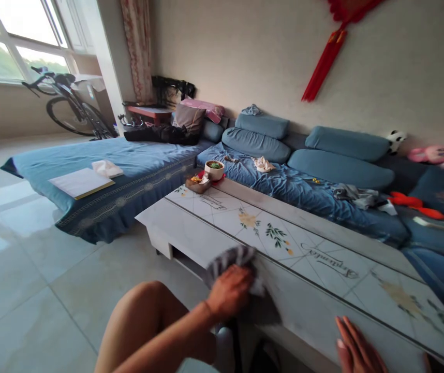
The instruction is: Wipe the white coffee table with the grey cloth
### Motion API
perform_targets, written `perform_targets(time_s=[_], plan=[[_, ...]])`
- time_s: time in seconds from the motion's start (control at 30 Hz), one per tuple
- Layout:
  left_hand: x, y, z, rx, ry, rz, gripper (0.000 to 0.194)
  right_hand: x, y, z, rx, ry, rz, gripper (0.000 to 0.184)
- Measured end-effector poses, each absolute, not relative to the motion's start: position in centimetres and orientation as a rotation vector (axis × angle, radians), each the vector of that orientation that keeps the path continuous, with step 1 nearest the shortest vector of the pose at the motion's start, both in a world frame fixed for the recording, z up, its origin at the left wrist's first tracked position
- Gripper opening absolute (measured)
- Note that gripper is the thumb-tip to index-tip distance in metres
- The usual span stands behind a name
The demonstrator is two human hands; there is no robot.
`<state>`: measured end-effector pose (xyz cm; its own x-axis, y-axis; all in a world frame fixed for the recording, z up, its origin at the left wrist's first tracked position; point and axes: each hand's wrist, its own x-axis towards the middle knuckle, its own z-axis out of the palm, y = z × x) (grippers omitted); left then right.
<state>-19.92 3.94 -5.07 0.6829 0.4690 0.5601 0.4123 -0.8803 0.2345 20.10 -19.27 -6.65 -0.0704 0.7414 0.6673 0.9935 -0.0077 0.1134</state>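
Note:
My left hand (pixel 230 291) is closed on a grey striped cloth (pixel 227 259) and presses it against the near edge of a white coffee table (pixel 191 228) with a leaf and script pattern. My right hand (pixel 356 347) lies flat on the tabletop at the lower right, fingers stretched out together and holding nothing. My bare knee (pixel 144 316) shows below the left hand.
A white bowl (pixel 215 169) and a small brown tray of snacks (pixel 197 182) stand at the table's far end. A blue sofa (pixel 303 181) with cushions, clothes and toys wraps behind. A book (pixel 80 182) lies on the left section. A bicycle (pixel 70 106) leans by the window.

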Motion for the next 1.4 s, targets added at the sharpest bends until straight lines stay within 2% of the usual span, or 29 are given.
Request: perform_targets(time_s=[0.1,0.17,0.27,0.37,0.5,0.57,0.63,0.7,0.8,0.97,1.07,1.17,1.33,1.4], plan=[[-34.9,13.8,-2.2,2.607,1.343,0.912,0.052,19.5,-19.1,-6.8,-1.877,-1.781,-0.743,0.075],[-42.1,19.3,0.1,2.517,1.564,0.908,0.057,19.1,-18.8,-6.9,-1.912,-1.746,-0.724,0.073],[-44.6,23.2,2.1,2.312,1.895,0.813,0.055,18.7,-18.6,-6.8,-1.940,-1.687,-0.753,0.070],[-36.5,20.5,1.0,2.390,1.812,0.804,0.054,18.3,-18.6,-6.7,-1.948,-1.676,-0.771,0.069],[-16.6,8.3,-2.5,2.716,1.084,0.804,0.046,18.0,-18.8,-6.7,-1.973,-1.677,-0.791,0.068],[-7.8,1.8,-3.2,2.792,0.722,0.793,0.049,18.0,-19.0,-6.7,-1.993,-1.684,-0.805,0.067],[-2.5,-2.2,-2.9,2.808,0.495,0.756,0.052,18.0,-19.2,-6.5,-2.003,-1.716,-0.808,0.066],[-1.8,-2.6,-2.2,2.785,0.434,0.746,0.048,17.9,-19.4,-6.3,-2.016,-1.740,-0.805,0.065],[-9.1,2.7,-1.9,2.703,0.673,0.783,0.046,17.3,-19.5,-5.9,-2.039,-1.725,-0.784,0.065],[-30.2,15.9,-2.5,2.556,1.400,0.828,0.054,15.9,-19.1,-5.4,-2.057,-1.640,-0.736,0.067],[-35.7,18.0,-2.4,2.553,1.539,0.905,0.057,15.4,-19.0,-5.4,-2.063,-1.591,-0.716,0.068],[-30.8,13.3,-2.6,2.683,1.337,0.903,0.053,15.2,-19.0,-5.5,-2.072,-1.569,-0.707,0.070],[-10.3,-0.4,-2.1,2.811,0.442,0.759,0.051,15.5,-19.4,-5.7,-2.078,-1.605,-0.679,0.075],[-4.2,-3.8,-1.4,2.785,0.261,0.683,0.050,15.6,-19.7,-5.6,-2.081,-1.638,-0.655,0.078]])
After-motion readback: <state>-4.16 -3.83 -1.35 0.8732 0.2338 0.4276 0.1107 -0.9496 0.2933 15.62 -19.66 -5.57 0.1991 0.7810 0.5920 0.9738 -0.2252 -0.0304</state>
